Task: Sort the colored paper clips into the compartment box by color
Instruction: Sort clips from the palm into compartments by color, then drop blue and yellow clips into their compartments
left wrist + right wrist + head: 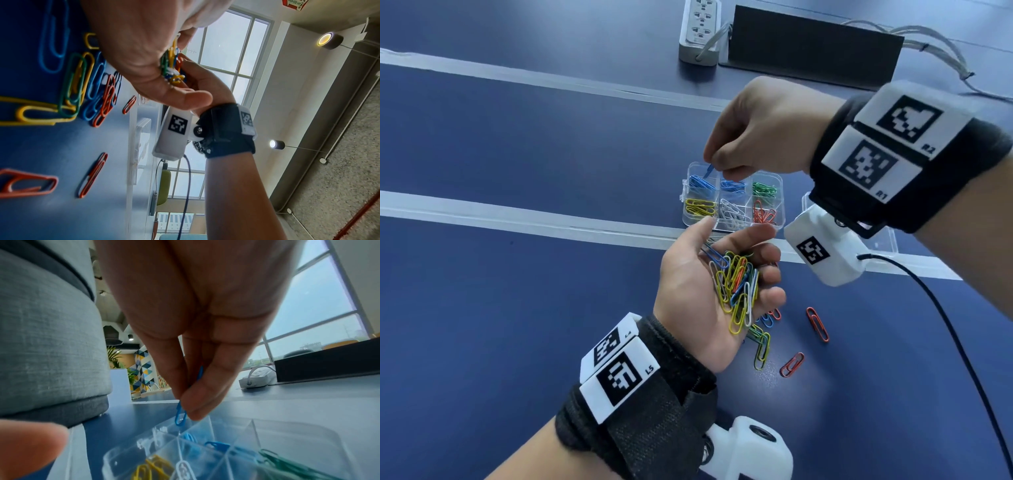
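Observation:
A clear compartment box (pixel 780 181) sits on the blue table, holding blue, green, yellow, white and red clips in separate cells. My right hand (pixel 760 133) hovers over its far left cell and pinches one blue paper clip (pixel 708 170), which points down; the right wrist view shows this clip (pixel 180 414) just above the box's rim (pixel 207 420). My left hand (pixel 709 284) is palm up in front of the box, fingers curled round a heap of mixed clips (pixel 736 284). That heap (pixel 172 65) also shows in the left wrist view.
Loose clips lie on the table under and right of my left hand: two red clips (pixel 817 323) (pixel 792 364) and a green-yellow cluster (pixel 762 344). A power strip (pixel 698 31) and a dark flat pad (pixel 815 44) lie at the far edge. A black cable (pixel 962 346) runs right.

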Demonstrator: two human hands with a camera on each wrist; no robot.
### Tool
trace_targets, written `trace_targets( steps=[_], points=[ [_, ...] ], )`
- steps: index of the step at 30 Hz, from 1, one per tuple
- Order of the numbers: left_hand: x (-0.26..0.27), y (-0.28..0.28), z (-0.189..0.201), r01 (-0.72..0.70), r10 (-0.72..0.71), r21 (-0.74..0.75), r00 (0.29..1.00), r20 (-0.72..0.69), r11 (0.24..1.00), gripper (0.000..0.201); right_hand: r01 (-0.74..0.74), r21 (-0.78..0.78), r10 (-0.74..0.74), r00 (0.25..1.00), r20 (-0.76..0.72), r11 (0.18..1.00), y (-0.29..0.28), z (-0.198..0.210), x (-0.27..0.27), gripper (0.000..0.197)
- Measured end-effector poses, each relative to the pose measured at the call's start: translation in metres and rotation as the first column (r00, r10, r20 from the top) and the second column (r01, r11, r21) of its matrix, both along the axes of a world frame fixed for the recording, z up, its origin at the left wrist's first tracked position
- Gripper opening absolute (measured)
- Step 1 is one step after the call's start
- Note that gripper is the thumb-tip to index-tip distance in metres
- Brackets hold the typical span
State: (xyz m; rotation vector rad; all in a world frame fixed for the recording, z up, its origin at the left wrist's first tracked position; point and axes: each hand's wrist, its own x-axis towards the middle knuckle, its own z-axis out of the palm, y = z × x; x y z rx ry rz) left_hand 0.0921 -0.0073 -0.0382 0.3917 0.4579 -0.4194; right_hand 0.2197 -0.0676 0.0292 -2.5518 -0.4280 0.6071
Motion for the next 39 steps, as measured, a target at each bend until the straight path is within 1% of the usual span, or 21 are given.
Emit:
trace_targets(
  steps=[3,7,11,12,15,18,20,23,26,30,33,35,37,39],
  points=[
    [0.001,0.001,-0.001,-0.005,0.005,0.002,1.000,0.010,1.000,0.062,-0.021,-0.046,0.021,1.000,0.018,0.999,0.008,0.003,-0.001,0.015],
    [0.001,0.001,-0.003,0.006,-0.007,0.013,1.000,0.025,1.000,0.062,-0.050,-0.067,0.052,0.998,0.031,0.997,0.012,0.005,-0.002,0.016],
    [0.000,0.001,-0.005,0.009,-0.010,0.015,0.999,0.035,1.000,0.064,-0.078,-0.106,0.088,0.992,0.095,0.991,0.010,0.005,-0.002,0.027],
    [0.000,0.001,-0.006,0.009,-0.009,0.014,0.999,0.037,1.000,0.064,-0.084,-0.099,0.093,0.991,0.092,0.992,0.009,0.005,-0.002,0.029],
    [0.000,0.001,-0.007,0.008,-0.008,0.006,0.999,0.041,1.000,0.061,-0.076,-0.013,0.076,0.996,0.047,0.997,0.002,0.008,-0.004,0.032],
    [0.000,0.001,-0.007,0.004,-0.004,-0.002,0.999,0.038,1.000,0.055,-0.059,0.076,0.056,0.997,0.051,0.995,-0.011,0.012,-0.011,0.034],
    [0.001,0.002,-0.007,0.005,-0.004,-0.010,0.999,0.035,1.000,0.052,-0.072,0.097,0.067,0.996,0.054,0.993,-0.019,0.014,-0.017,0.035],
    [0.001,0.002,-0.006,0.007,-0.006,-0.034,0.999,0.039,0.999,0.047,-0.136,0.057,0.129,0.986,0.101,0.989,-0.033,0.014,-0.027,0.033],
    [0.000,0.002,-0.006,0.002,0.001,-0.056,0.998,0.056,0.998,0.046,-0.229,0.016,0.223,0.959,0.176,0.973,-0.046,0.013,-0.042,0.026],
    [-0.001,0.001,-0.006,-0.019,0.026,-0.089,0.997,0.075,0.996,0.046,-0.318,0.066,0.292,0.922,0.254,0.946,-0.058,0.009,-0.060,0.015],
    [-0.002,0.000,-0.007,-0.019,0.027,-0.090,0.995,0.093,0.996,0.049,-0.362,0.018,0.343,0.897,0.279,0.932,-0.060,0.008,-0.068,0.016],
    [-0.003,-0.001,-0.008,-0.004,0.011,-0.071,0.994,0.106,0.997,0.054,-0.367,-0.035,0.363,0.894,0.262,0.930,-0.057,0.008,-0.073,0.024],
    [-0.003,-0.001,-0.008,0.016,-0.011,-0.048,0.995,0.099,0.999,0.053,-0.375,-0.104,0.389,0.889,0.241,0.921,-0.052,0.005,-0.077,0.030],
    [-0.003,0.000,-0.008,0.025,-0.020,-0.047,0.995,0.095,0.999,0.051,-0.380,-0.144,0.404,0.885,0.230,0.914,-0.047,0.001,-0.079,0.027]
  ],
)
